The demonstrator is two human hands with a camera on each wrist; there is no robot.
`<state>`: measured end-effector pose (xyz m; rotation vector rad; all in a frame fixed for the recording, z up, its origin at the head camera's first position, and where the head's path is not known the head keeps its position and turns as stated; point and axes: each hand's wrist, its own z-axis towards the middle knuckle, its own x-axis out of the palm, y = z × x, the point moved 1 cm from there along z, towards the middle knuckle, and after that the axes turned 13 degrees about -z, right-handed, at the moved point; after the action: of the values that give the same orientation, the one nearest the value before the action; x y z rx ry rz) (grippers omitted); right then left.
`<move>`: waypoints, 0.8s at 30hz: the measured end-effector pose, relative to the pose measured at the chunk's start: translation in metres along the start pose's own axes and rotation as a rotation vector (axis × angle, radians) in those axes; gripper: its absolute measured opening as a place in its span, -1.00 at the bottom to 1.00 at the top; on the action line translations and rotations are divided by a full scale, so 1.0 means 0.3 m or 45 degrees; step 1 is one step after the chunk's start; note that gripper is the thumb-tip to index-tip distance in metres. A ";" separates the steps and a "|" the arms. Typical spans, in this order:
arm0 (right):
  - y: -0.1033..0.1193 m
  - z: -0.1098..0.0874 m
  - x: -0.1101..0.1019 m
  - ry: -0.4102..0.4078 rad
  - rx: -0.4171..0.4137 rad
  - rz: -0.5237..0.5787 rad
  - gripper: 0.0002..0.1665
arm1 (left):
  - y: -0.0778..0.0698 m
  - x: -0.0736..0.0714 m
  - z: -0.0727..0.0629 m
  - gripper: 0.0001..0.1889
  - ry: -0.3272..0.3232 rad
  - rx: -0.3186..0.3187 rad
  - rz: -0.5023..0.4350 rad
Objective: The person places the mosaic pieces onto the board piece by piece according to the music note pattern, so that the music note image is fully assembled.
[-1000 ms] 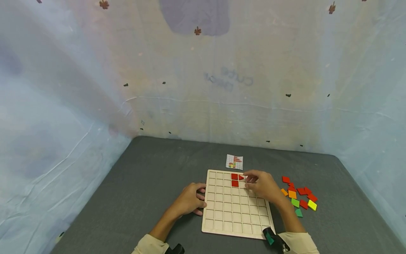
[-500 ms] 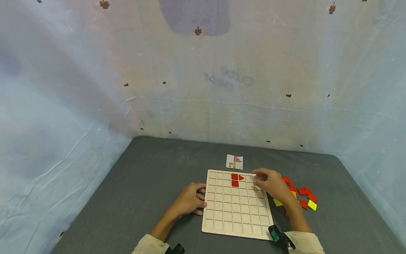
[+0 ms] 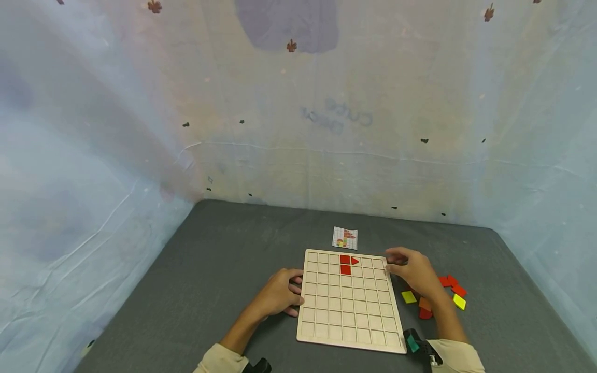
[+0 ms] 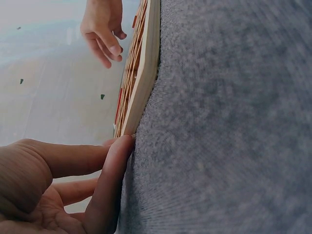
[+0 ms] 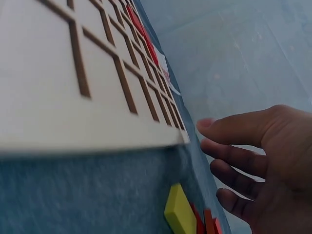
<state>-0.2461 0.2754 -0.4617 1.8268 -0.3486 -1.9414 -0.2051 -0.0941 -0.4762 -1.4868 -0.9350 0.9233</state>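
Note:
A square wooden grid board lies on the dark grey tabletop. It carries two red square tiles, one below the other, and a red triangular tile beside the upper one. My left hand rests at the board's left side, thumb and fingertips touching its edge; the left wrist view shows the thumb against the rim. My right hand hovers by the board's upper right corner, fingers loosely bent. Nothing shows between its thumb and fingers in the right wrist view.
A small printed pattern card lies beyond the board. Right of the board are loose tiles, including yellow tiles, red tiles and an orange tile, partly hidden by the right arm. A pale patterned sheet hangs behind the table.
My right hand has moved right, from beside the red triangular tile, across the board's top row to its right edge. The left hand and the tiles on the board stay put.

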 end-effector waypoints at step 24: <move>-0.157 -0.040 -0.056 -0.049 0.212 -0.102 -0.41 | 0.006 -0.002 0.003 -0.27 -0.009 -0.008 0.000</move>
<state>-0.2408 0.3258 -0.4703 1.9357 -0.4686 -2.0589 -0.2060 -0.0945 -0.4780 -1.4899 -0.9440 0.9268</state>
